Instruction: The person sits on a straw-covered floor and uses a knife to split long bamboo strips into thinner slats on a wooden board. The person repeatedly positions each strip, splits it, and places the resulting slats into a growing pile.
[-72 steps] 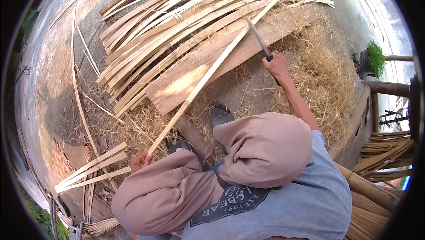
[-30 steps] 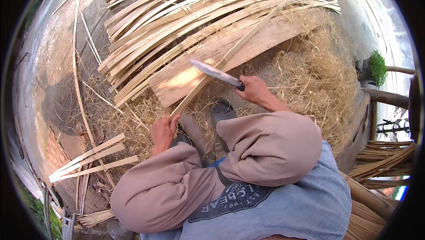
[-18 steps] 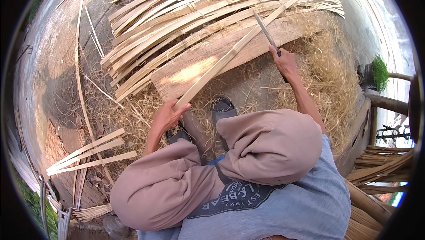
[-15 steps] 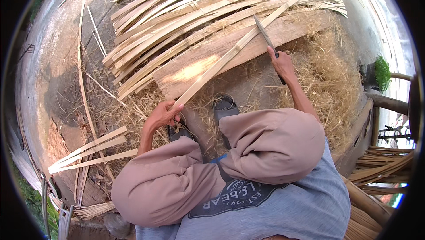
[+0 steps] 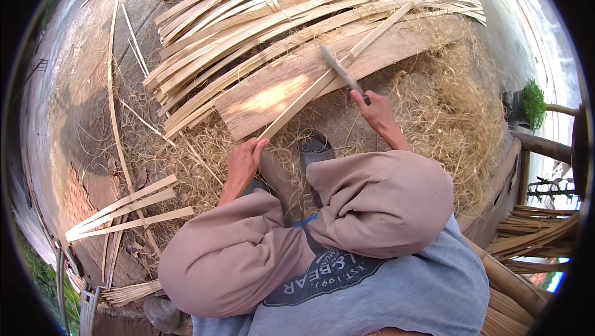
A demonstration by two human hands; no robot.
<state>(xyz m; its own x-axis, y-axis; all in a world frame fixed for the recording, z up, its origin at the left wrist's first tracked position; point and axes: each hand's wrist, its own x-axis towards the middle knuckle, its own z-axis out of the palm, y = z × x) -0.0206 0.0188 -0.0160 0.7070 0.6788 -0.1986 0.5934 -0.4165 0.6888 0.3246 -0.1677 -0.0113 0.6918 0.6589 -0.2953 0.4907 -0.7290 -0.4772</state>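
Observation:
A long pale bamboo strip (image 5: pixel 308 94) runs slantwise from near my knees up over a flat wooden board (image 5: pixel 248 116), its far end lying across a pile of similar strips. My left hand (image 5: pixel 245 161) pinches the strip's near end, in front of the board's lower left corner. In my right hand (image 5: pixel 375 115) is a knife (image 5: pixel 339 66) with a dark handle, gripped in closed fingers. Its blade crosses the strip at about the middle and points away to the left. The blade is slightly blurred.
Many bamboo strips (image 5: pixel 248 32) lie stacked beyond the board. Curly shavings (image 5: pixel 446 125) heap up on the right and around my sandals (image 5: pixel 315 144). At the left, several short strips (image 5: pixel 127 207) fan out on the floor. A potted green plant (image 5: pixel 534 104) stands at the far right.
The knife and my right hand have moved left and nearer along the strip, and the blade has tilted further left. My left hand has shifted right, its fingers closing over the strip's near end.

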